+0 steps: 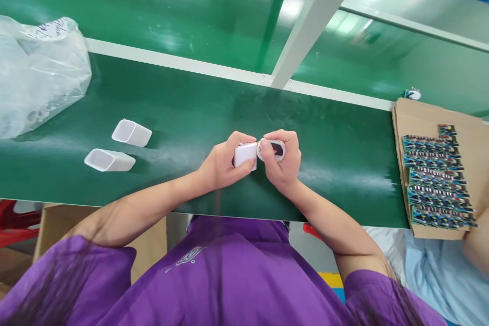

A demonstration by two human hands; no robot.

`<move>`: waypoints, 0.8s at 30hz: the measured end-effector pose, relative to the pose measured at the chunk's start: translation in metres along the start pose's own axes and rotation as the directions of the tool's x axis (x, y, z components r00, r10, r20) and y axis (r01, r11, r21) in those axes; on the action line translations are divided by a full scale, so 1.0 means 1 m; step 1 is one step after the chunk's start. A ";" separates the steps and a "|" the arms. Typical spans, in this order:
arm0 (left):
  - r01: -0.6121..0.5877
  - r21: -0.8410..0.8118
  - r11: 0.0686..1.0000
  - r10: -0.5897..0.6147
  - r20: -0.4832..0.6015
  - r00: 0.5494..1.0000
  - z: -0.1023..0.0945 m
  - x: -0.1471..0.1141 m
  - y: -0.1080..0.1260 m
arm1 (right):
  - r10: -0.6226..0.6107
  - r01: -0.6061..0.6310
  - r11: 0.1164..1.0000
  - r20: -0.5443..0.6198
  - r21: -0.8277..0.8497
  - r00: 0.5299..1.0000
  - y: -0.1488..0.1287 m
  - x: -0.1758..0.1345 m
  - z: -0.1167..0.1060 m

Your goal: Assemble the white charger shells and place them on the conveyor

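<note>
Near the front middle of the green bench, my left hand (225,160) is closed around a white plastic housing (245,155). Beside it, my right hand (283,163) grips a small round white part with a dark inside (278,150), its thumb laid across the front. The two pieces meet or nearly meet between my fingers; whether they are joined I cannot tell. Off to the left lie two more white housings, one farther back (132,133) and one closer to me (110,160), each on its side with an open end facing left.
A clear plastic bag (42,76) with handwriting on its label sits at far left. Rows of several circuit boards (437,178) lie on a cardboard sheet (428,112) at right; a small part (413,93) is behind it. A white post (305,25) rises behind my hands. Another person's arm (479,242) shows at right.
</note>
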State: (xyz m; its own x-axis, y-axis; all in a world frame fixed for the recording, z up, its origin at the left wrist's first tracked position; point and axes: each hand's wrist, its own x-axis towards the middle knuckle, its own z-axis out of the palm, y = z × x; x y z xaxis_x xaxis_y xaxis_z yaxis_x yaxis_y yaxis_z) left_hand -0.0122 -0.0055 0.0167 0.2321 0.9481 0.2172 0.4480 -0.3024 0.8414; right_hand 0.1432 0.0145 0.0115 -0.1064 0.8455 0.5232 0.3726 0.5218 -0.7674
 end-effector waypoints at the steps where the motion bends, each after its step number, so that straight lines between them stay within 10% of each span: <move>1: -0.030 0.027 0.999 0.030 -0.002 1.000 0.001 0.000 -0.001 | -0.036 0.036 0.999 -0.002 -0.009 0.999 0.002 -0.001 0.001; 11: -0.194 0.378 0.905 0.207 0.005 0.978 0.008 -0.006 -0.013 | -0.211 0.210 0.977 0.033 0.031 0.977 0.010 -0.002 -0.001; 19: 0.222 -0.314 0.923 -0.168 0.191 0.967 -0.002 0.010 -0.017 | 0.209 -0.190 0.977 0.259 -0.098 0.943 0.044 0.034 -0.025; 24: 0.325 -0.579 0.748 -0.240 0.221 0.945 -0.004 0.013 -0.019 | 0.201 -0.093 0.931 0.281 -0.353 0.939 0.072 0.041 -0.027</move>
State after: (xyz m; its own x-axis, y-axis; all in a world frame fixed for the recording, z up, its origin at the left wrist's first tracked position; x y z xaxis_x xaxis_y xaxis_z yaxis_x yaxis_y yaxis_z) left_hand -0.0213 0.0126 0.0056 0.3026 0.9472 -0.1061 -0.0895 0.1391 0.9862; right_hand 0.1902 0.0837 -0.0123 -0.2838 0.9301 0.2332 0.6821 0.3668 -0.6326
